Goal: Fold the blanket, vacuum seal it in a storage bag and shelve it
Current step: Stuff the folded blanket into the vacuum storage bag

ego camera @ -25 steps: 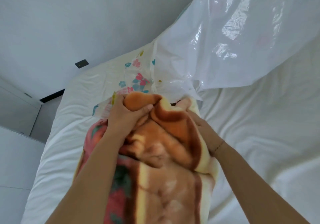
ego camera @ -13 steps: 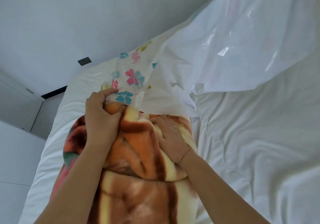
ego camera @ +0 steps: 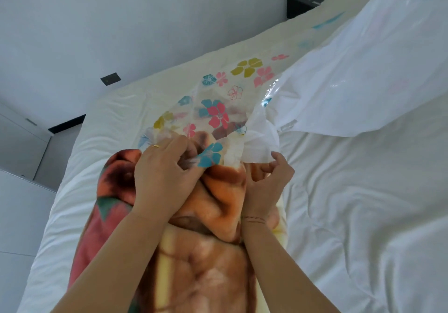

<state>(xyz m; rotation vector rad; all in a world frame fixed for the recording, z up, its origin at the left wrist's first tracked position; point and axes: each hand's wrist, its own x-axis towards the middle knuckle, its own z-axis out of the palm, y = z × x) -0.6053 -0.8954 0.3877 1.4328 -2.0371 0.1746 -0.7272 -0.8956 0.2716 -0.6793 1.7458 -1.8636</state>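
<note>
Thick fleece blanket (ego camera: 218,206) in orange, brown, cream and red: plush cloth, matt, fuzzy nap. Clear plastic storage bag (ego camera: 363,82) printed with coloured flowers: thin film, glossy, crinkled, with bright glare on the far part. White bed sheet (ego camera: 363,227): cloth, matt, softly creased. Thin ring (ego camera: 156,146) on left hand (ego camera: 162,179): yellow metal, polished. Red thread (ego camera: 254,220) at the right wrist: matt cord.

The thick orange-brown blanket (ego camera: 213,252) lies bunched lengthwise before me, its far end just inside the mouth of the clear flower-printed bag (ego camera: 218,99), whose rim I pinch with my left hand (ego camera: 162,179) and right hand (ego camera: 266,186).
</note>
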